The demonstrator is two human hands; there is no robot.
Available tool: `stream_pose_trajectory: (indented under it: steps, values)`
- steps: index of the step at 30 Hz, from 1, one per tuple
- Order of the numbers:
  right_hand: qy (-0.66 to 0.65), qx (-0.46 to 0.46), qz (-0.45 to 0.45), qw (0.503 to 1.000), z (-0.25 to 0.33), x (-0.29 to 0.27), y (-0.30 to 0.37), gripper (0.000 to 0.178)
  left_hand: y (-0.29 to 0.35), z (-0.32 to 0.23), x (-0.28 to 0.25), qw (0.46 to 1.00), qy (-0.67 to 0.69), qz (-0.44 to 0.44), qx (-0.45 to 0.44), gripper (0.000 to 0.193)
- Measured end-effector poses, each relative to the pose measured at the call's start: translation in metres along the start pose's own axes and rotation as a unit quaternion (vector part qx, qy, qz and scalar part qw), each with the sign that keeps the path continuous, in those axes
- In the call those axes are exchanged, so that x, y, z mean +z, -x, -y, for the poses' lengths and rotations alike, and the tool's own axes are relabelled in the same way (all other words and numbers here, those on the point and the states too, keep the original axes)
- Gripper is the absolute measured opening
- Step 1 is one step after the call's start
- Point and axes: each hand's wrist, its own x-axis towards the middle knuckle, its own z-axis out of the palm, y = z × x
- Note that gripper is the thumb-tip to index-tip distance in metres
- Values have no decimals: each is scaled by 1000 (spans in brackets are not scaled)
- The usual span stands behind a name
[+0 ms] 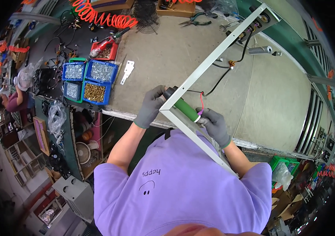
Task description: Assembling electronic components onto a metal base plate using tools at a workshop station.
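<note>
A light grey metal panel frame (193, 135) stands at the table's near edge, against my purple shirt. Inside its corner lies a green cylinder (186, 109) with a white end. My left hand (151, 105), in a grey glove, has its fingers closed around a black knob-like part (169, 93) at the frame's corner. My gloved right hand (214, 125) pinches at the cylinder's white end, by a purple wire connector (200, 113). A red wire (202, 100) loops up from that connector. The right fingertips are partly hidden. A black cable (218, 83) runs to parts at the frame's far end.
Blue bins (101, 72) of screws and a red bin (111, 51) stand left, with a red power screwdriver (98, 48). A white flat bracket (127, 71) lies nearby. Pliers (197, 22) are far off; a silver ribbed cylinder (260, 50) lies right. Another person (12, 103) works at far left.
</note>
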Motion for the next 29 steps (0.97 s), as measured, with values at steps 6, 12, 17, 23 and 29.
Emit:
stream_pose_trajectory:
  steps: [6,12,17,23,29]
  values:
    - [-227,157,42,960,1,2,2,28,1,-1,3,999,30,-17,-3,16]
    - [-212,141,14,967,-3,8,2,30,-3,12,-3,998,42,-12,47,16]
    - [-116,109,-20,987,2,11,2,24,0,-1,-8,999,-29,5,-27,15]
    - [-86,85,-32,992,-7,12,6,18,3,-14,-1,1000,9,5,-13,16]
    - [-169,95,-33,980,-12,15,5,23,0,1,-7,1000,16,4,9,29]
